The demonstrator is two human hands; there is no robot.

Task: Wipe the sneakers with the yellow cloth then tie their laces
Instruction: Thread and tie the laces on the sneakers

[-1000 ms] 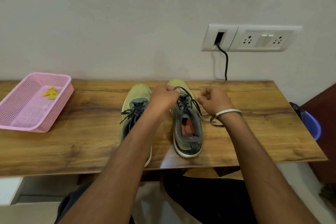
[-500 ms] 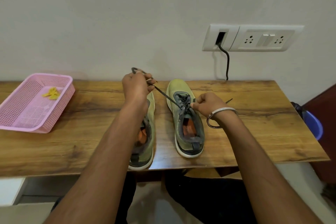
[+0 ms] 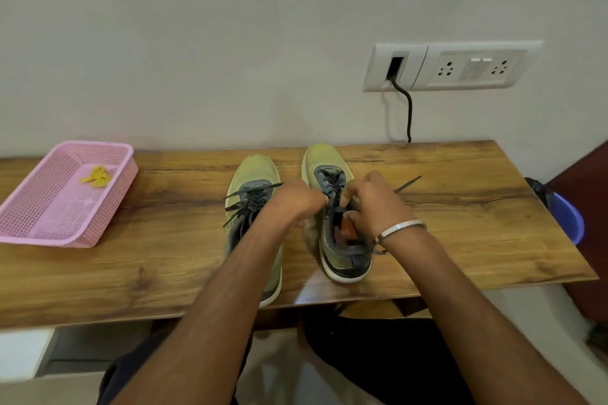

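Two yellow-green sneakers with dark laces stand side by side on the wooden table (image 3: 460, 207), toes toward the wall. The left sneaker (image 3: 251, 174) has loose laces spread over its tongue, and my left forearm crosses it. Over the tongue of the right sneaker (image 3: 324, 161), my left hand (image 3: 296, 199) and my right hand (image 3: 371, 204) meet, both pinching its dark lace. One lace end (image 3: 408, 182) sticks out to the right on the table. The yellow cloth (image 3: 97, 176) lies crumpled in the pink basket (image 3: 39, 223).
The pink basket sits at the table's left end. A white socket plate (image 3: 454, 66) with a black cable (image 3: 408, 112) is on the wall behind. A blue bin (image 3: 569, 217) stands off the table's right edge.
My left hand, which had pulled the lace up and to the left half a second ago, has come back down to the right sneaker's tongue beside my right hand.
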